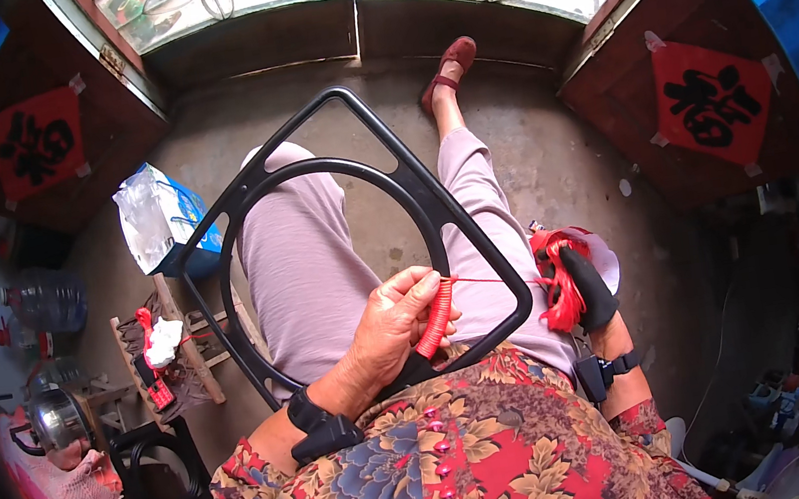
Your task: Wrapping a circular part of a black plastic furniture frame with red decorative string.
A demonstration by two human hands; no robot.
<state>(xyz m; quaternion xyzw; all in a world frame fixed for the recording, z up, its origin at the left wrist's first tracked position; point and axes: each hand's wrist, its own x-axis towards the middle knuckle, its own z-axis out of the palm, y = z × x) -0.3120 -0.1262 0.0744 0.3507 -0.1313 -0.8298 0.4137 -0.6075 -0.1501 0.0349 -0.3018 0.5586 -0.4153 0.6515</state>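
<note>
Across my lap lies a black frame [330,104], a rounded square with a ring inside it. Red cord [436,319] is wound in tight turns around part of the ring near my body. My left hand [391,326] is bare and pinches the ring at the end of these turns, thumb on top. From there a single strand runs taut to the right. My right hand [589,287], in a black glove, is closed around a loose red cord bundle [560,284]. Something white shows behind that bundle, too covered to name.
At the left, a small wooden stool [192,347] carries red cord and a white wad. Beyond it stands a blue and white box [171,214]. Large clear bottles [50,301] and a metal pot [61,425] are farther left. Double doors [355,28] stand ahead.
</note>
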